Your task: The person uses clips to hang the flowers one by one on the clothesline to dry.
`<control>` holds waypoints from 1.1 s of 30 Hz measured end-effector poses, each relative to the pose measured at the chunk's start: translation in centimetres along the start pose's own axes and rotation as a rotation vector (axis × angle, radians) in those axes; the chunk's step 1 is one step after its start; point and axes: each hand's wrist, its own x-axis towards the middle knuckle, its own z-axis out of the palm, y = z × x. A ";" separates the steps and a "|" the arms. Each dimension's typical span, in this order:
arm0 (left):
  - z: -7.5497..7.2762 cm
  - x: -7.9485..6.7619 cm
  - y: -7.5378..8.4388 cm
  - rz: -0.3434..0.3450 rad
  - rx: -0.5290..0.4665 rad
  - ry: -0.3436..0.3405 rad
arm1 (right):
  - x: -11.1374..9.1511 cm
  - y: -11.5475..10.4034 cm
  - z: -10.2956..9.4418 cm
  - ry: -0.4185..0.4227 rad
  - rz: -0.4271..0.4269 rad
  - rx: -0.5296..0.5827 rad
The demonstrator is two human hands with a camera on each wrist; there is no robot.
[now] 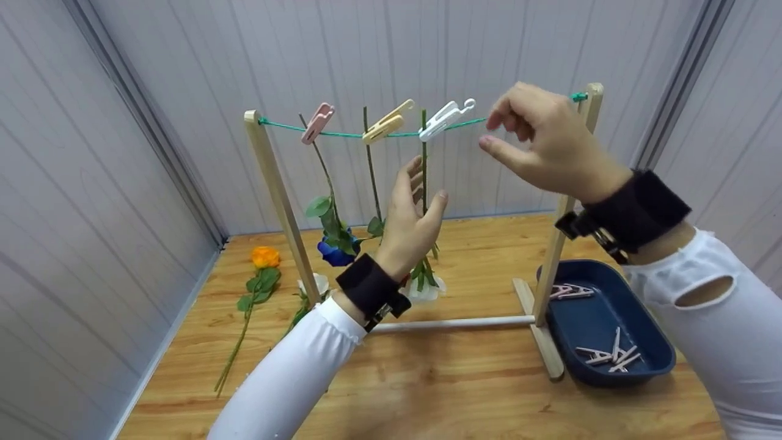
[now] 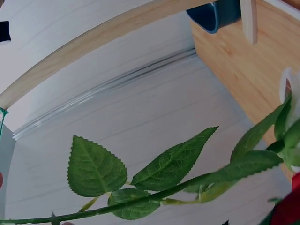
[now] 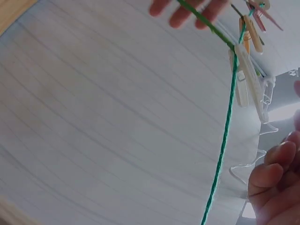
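Note:
My left hand (image 1: 412, 220) is raised beside a green flower stem (image 1: 424, 165), its fingers extended behind the stem and its thumb apart. A white clothespin (image 1: 441, 122) clips that stem to the green line (image 1: 470, 124); a white flower (image 1: 424, 288) hangs below. To the left, a yellow clothespin (image 1: 383, 129) holds a second stem, its bloom mostly hidden by my left hand and wrist. A pink clothespin (image 1: 317, 123) holds a blue rose (image 1: 338, 249) upside down. Near the line's right end my right hand (image 1: 544, 137) hovers, fingers bent loosely with nothing between them. The left wrist view shows green leaves (image 2: 96, 166) and a red flower (image 2: 288, 206).
The line runs between two wooden posts (image 1: 273, 189) joined by a white bar (image 1: 455, 324). A dark blue basin (image 1: 595, 318) with several clothespins (image 1: 617, 354) stands at the right. On the table's left lie an orange rose (image 1: 265, 257) and a white flower (image 1: 319, 284).

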 end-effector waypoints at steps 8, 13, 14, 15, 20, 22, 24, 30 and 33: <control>-0.6 -1.5 -0.8 0.352 0.167 0.146 | -4.9 0.3 -0.4 -0.187 -0.019 0.100; -0.8 -2.9 -1.4 0.518 0.214 0.133 | -8.1 0.7 -0.9 -0.393 0.093 0.117; -0.9 -3.2 -1.6 0.541 0.216 0.114 | -8.7 0.8 -1.0 -0.454 0.131 0.110; -0.9 -3.5 -1.7 0.560 0.215 0.089 | -9.2 1.0 -1.1 -0.520 0.175 0.102; -1.4 -4.9 -2.5 0.594 0.205 -0.032 | -11.6 1.9 -1.1 -0.835 0.410 0.128; -1.7 -5.6 -3.1 0.591 0.215 -0.070 | -12.7 2.6 -0.8 -0.925 0.486 0.164; -2.0 -6.2 -3.7 0.580 0.232 -0.111 | -13.8 3.3 -0.4 -0.985 0.547 0.190; -2.9 -8.0 -5.2 0.511 0.303 -0.264 | -17.4 5.8 0.9 -1.035 0.584 0.142; -3.2 -8.5 -5.6 0.481 0.321 -0.335 | -18.9 7.1 1.5 -1.031 0.588 0.111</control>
